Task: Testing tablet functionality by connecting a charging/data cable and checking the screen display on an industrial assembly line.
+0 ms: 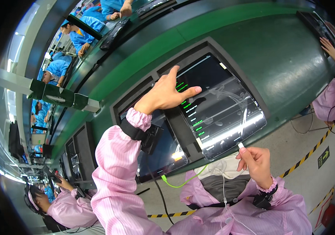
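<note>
A tablet point(230, 105) with a lit black screen, showing a list of green and white lines, lies in a dark grey tray point(253, 88), partly covered by clear film. My left hand point(163, 94) is over its left side, thumb and fingers spread and holding nothing. By the tablet's lower edge, my right hand point(256, 162) pinches a small white plug point(240, 145). A white cable point(224, 184) hangs in front of my body. Under my left forearm, a second tablet point(155, 156) sits in the tray's left part, partly hidden.
The tray rests on a green bench point(289, 55). A green cable point(183, 185) and a black cable point(163, 199) run near the bench's front edge. Left stands a wrapped post point(57, 96). Co-workers sit on both sides, one with a hand point(329, 49) on a device at right.
</note>
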Action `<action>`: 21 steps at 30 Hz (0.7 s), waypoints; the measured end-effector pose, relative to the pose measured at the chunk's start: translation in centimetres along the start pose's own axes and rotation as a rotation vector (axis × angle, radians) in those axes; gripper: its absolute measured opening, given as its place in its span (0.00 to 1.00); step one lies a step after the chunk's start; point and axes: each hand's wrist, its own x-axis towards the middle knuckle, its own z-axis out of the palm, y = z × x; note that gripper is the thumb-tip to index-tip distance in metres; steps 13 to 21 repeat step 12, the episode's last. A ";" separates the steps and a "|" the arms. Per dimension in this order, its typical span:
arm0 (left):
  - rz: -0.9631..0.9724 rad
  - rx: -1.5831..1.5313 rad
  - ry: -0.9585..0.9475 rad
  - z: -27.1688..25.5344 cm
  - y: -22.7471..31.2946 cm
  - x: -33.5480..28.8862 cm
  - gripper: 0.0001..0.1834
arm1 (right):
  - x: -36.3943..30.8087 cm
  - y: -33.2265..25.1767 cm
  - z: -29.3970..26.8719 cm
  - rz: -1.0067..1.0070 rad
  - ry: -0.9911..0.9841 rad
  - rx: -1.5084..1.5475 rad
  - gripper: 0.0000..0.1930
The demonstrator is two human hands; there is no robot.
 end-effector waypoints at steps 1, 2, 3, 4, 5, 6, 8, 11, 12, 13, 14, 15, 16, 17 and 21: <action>0.034 -0.005 -0.013 -0.1 0.1 0.0 0.54 | 0.0 0.0 0.0 -0.003 -0.009 0.011 0.14; 0.033 -0.010 -0.020 0.0 0.2 -0.1 0.58 | 0.1 0.1 0.1 -0.009 -0.008 0.018 0.14; 0.022 0.006 -0.040 0.2 0.3 -0.2 0.59 | 0.1 0.1 0.2 -0.014 0.002 0.014 0.14; 0.033 0.013 -0.052 0.2 0.2 -0.2 0.60 | 0.1 0.2 0.3 -0.019 -0.013 0.023 0.14; 0.022 0.021 -0.047 0.2 0.1 -0.2 0.60 | 0.0 0.3 0.4 -0.026 0.005 0.016 0.14; 0.031 -0.009 -0.075 0.2 -0.1 -0.3 0.64 | -0.1 0.4 0.5 -0.036 0.034 0.001 0.14; 0.045 -0.033 -0.094 -0.2 -0.4 -0.2 0.68 | -0.2 0.5 0.5 -0.036 0.028 0.009 0.13; 0.062 -0.085 -0.206 -0.5 -0.7 -0.2 0.70 | -0.3 0.8 0.6 -0.046 0.044 -0.023 0.13; 0.052 -0.080 -0.227 -0.5 -0.7 -0.3 0.70 | -0.3 0.9 0.6 -0.055 0.065 -0.072 0.12; 0.052 -0.080 -0.227 -0.5 -0.7 -0.3 0.70 | -0.3 0.9 0.6 -0.055 0.065 -0.072 0.12; 0.052 -0.080 -0.227 -0.5 -0.7 -0.3 0.70 | -0.3 0.9 0.6 -0.055 0.065 -0.072 0.12; 0.052 -0.080 -0.227 -0.5 -0.7 -0.3 0.70 | -0.3 0.9 0.6 -0.055 0.065 -0.072 0.12; 0.052 -0.080 -0.227 -0.5 -0.7 -0.3 0.70 | -0.3 0.9 0.6 -0.055 0.065 -0.072 0.12; 0.052 -0.080 -0.227 -0.5 -0.7 -0.3 0.70 | -0.3 0.9 0.6 -0.055 0.065 -0.072 0.12; 0.052 -0.080 -0.227 -0.5 -0.7 -0.3 0.70 | -0.3 0.9 0.6 -0.055 0.065 -0.072 0.12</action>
